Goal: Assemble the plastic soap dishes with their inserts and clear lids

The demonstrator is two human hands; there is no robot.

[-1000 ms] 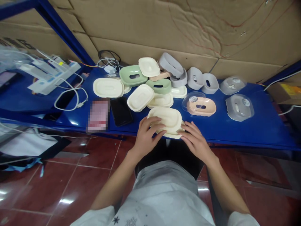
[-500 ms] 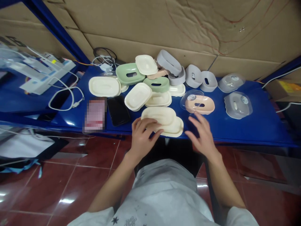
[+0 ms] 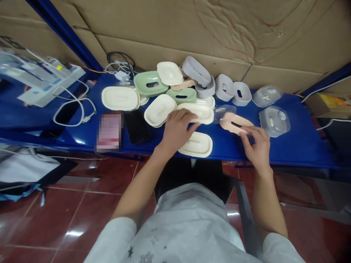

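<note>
My left hand [image 3: 178,128] is closed on a cream oval tray [image 3: 204,112], its fingers over the left part and the thumb at the near rim. A second cream tray [image 3: 199,144] lies below it, near the table's front edge. On the right, my right hand [image 3: 257,144] pinches the near right edge of a peach slotted soap dish [image 3: 231,123], which is tilted. A clear plastic cover [image 3: 223,111] lies beside the peach dish. Another cream tray [image 3: 160,110] rests just left of my left hand.
Behind are green slotted dishes [image 3: 150,84], grey dishes [image 3: 197,71] and more cream trays [image 3: 120,98]. Two grey dishes with clear covers [image 3: 274,120] stand at the right. A black phone [image 3: 136,127], a blurred pink item [image 3: 109,129] and a white power strip [image 3: 52,86] lie left on the blue table [image 3: 301,149].
My left hand has moved the upper cream tray away from me, off the lower one. My right hand has gone right and taken hold of the peach dish, which is now tilted.
</note>
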